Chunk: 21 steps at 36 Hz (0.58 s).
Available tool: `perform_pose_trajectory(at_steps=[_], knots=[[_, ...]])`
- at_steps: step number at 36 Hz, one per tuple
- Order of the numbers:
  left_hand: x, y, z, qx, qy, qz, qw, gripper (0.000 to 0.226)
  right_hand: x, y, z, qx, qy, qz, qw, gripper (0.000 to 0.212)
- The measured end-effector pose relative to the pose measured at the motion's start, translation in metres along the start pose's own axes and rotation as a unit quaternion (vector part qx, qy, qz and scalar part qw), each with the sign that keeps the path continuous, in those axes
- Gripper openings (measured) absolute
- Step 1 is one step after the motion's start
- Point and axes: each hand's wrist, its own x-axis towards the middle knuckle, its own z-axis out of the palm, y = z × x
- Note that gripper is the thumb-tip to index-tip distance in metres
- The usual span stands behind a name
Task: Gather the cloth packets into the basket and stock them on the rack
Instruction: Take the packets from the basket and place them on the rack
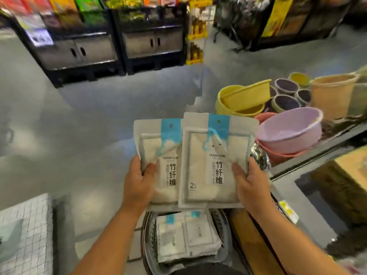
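Observation:
I hold two white cloth packets with blue tops upright in front of me. My left hand (139, 181) grips the left packet (158, 155) at its lower left edge. My right hand (250, 181) grips the right packet (214, 161), which overlaps the left one. Below my hands a round metal basket (147, 245) stands on the floor with several more cloth packets (188, 237) stacked inside.
To the right runs a low display shelf (309, 161) with a purple basin (288, 132), yellow baskets (244, 98) and a tan bucket (331, 94). Dark store racks (111, 46) stand across the grey floor. A white grid-patterned item (23, 231) lies at lower left.

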Motion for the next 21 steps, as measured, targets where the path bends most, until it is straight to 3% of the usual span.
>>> perform_pose_trajectory(at_steps=[3, 6, 9, 21], knots=[[0.014, 0.031, 0.01, -0.015, -0.023, 0.04, 0.999, 0.011, 0.003, -0.018, -0.027, -0.007, 0.053, -0.012, 0.999, 0.009], [0.024, 0.063, 0.03, -0.025, -0.047, 0.086, 0.995, 0.011, 0.008, -0.029, -0.059, -0.006, 0.096, -0.011, 0.995, 0.022], [0.034, 0.092, 0.059, -0.04, -0.086, 0.118, 0.988, 0.013, 0.01, -0.037, -0.096, -0.002, 0.139, -0.019, 0.99, 0.014], [0.018, 0.216, 0.236, -0.185, -0.255, 0.171, 0.934, 0.019, 0.026, -0.018, -0.269, 0.03, 0.276, -0.018, 0.961, 0.018]])
